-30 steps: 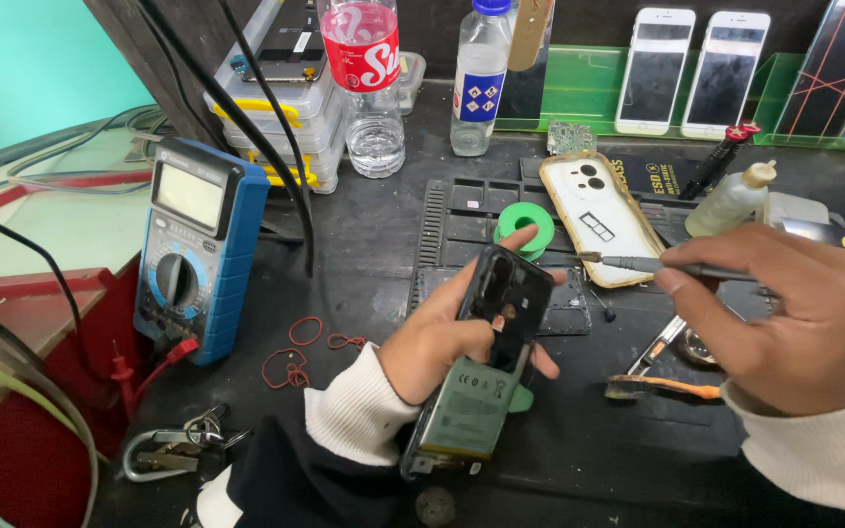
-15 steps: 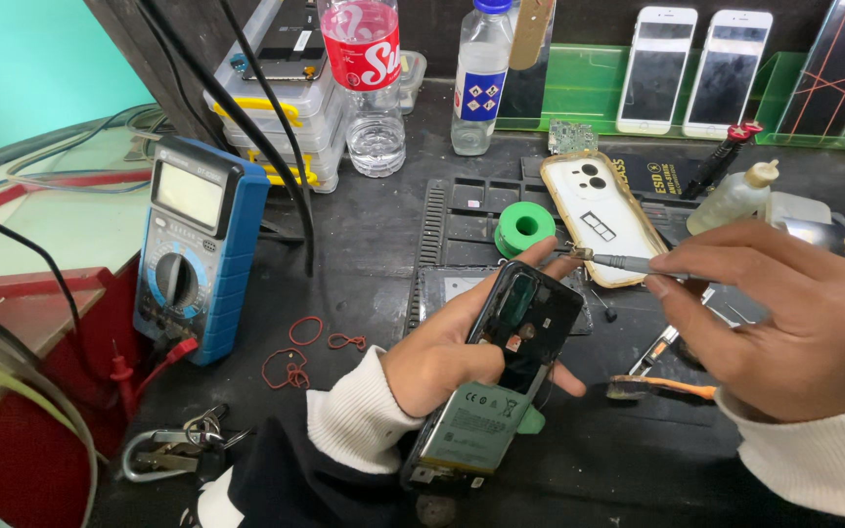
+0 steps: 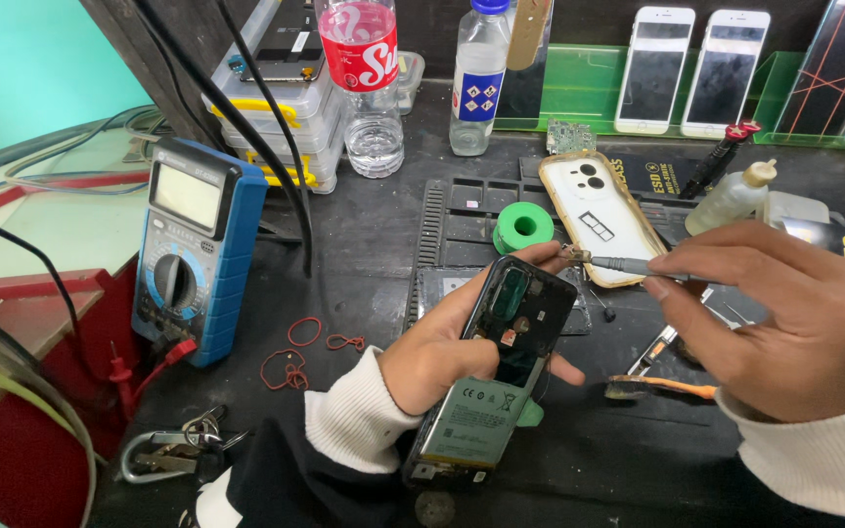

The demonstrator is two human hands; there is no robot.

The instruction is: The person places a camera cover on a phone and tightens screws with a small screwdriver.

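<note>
Screw work at frame centre: left hand (image 3: pixel 442 357) grips opened phone (image 3: pixel 501 362); right hand (image 3: pixel 784 323) pinches screwdriver (image 3: pixel 623 264), tip beside phone's top edge; next needs precise tip seating.

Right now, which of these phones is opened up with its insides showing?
The dark phone held in the left hand: its back is off, battery exposed. The two white phones stand closed against the back wall.

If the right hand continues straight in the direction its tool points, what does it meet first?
The right hand holds a thin metal tool pointing left. Its tip is already near the top edge of the opened phone in the left hand, close to a fingertip, so it probably meets these first; depth is unclear.
</note>
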